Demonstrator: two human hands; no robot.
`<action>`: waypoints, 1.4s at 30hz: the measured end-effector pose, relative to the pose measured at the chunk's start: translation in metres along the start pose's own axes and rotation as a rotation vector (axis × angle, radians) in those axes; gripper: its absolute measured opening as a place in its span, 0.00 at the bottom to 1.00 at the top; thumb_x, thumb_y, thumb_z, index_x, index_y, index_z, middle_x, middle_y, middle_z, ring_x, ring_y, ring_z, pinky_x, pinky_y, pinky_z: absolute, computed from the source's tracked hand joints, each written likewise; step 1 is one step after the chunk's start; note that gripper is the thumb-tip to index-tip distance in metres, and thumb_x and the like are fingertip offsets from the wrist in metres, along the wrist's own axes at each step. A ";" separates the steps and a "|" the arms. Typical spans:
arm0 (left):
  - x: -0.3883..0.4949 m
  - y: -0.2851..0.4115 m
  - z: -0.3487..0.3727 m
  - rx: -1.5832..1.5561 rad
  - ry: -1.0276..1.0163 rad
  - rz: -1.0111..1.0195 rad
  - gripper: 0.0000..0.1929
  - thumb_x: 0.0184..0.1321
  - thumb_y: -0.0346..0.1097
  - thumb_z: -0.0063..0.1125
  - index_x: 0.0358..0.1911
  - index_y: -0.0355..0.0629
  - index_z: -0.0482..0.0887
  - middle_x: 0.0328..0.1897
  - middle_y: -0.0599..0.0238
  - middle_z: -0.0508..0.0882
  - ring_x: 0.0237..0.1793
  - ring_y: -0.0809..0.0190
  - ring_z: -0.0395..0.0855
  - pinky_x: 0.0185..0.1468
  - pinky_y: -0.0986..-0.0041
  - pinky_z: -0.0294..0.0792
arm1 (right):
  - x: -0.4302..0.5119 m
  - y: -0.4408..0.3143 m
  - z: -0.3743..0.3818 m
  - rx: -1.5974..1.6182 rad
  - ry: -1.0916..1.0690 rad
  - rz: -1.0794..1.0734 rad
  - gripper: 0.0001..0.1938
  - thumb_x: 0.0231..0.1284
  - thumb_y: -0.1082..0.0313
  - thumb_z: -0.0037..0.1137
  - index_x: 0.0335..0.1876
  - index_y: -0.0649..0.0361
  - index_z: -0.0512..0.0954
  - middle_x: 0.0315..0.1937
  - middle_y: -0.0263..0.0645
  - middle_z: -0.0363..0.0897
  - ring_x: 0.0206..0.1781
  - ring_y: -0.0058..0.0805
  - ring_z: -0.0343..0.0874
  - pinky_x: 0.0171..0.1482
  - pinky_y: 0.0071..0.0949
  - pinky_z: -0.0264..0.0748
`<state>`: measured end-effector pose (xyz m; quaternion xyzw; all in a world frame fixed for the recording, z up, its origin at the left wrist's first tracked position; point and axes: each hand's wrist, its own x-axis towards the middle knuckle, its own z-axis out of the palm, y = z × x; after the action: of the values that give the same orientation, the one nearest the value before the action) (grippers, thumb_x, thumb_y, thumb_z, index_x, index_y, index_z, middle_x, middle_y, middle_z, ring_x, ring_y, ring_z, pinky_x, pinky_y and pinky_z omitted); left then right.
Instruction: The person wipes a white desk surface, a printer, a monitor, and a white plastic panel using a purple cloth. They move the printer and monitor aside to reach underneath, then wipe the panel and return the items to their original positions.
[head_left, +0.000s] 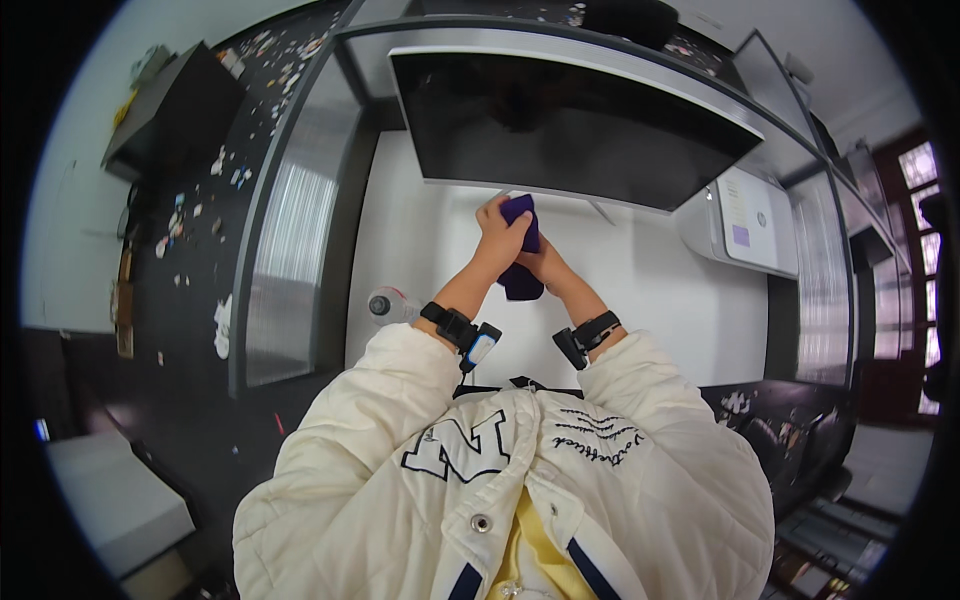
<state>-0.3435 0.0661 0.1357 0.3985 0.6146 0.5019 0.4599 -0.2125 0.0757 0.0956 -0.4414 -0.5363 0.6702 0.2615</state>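
Both of my hands meet over the white desk (660, 315), just short of the monitor's lower edge. A dark purple cloth (523, 283), bunched or folded, is between them. My left hand (504, 231) grips its upper part, thumb laid across the front. Behind and to the right, my right hand (544, 262) is wrapped against the cloth's middle, with most of its fingers hidden. The cloth's lower end hangs below the hands. Whether anything is inside the cloth I cannot tell. Black straps with small devices sit on both wrists.
A large dark monitor (562, 127) stands across the back of the desk on thin metal legs. At the right back is a white HP printer (757, 217). A bottle with a dark cap (382, 304) stands by my left forearm. Ribbed translucent partitions (296, 255) enclose the desk.
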 end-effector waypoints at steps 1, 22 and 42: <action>-0.004 -0.013 -0.003 0.121 0.026 0.010 0.36 0.59 0.41 0.62 0.66 0.32 0.60 0.67 0.41 0.57 0.66 0.39 0.62 0.70 0.59 0.59 | 0.013 0.017 0.002 -0.083 0.131 0.031 0.31 0.56 0.63 0.66 0.66 0.59 0.67 0.55 0.45 0.79 0.57 0.39 0.78 0.60 0.34 0.72; -0.096 -0.013 -0.078 0.100 0.034 -0.159 0.14 0.68 0.28 0.47 0.56 0.40 0.75 0.46 0.64 0.82 0.46 0.67 0.81 0.53 0.75 0.71 | 0.155 0.061 0.102 -0.878 -0.037 -0.049 0.28 0.59 0.47 0.57 0.58 0.61 0.77 0.60 0.57 0.73 0.60 0.52 0.75 0.58 0.45 0.75; -0.126 0.010 -0.193 1.073 0.137 0.041 0.17 0.58 0.38 0.65 0.47 0.40 0.76 0.48 0.49 0.82 0.39 0.42 0.83 0.42 0.57 0.77 | 0.043 0.080 0.087 -0.279 -0.051 0.218 0.26 0.63 0.50 0.60 0.50 0.72 0.78 0.40 0.46 0.82 0.42 0.36 0.82 0.48 0.33 0.76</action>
<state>-0.4968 -0.0998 0.1809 0.5556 0.8054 0.1511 0.1406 -0.2985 0.0458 0.0097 -0.5118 -0.5794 0.6247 0.1100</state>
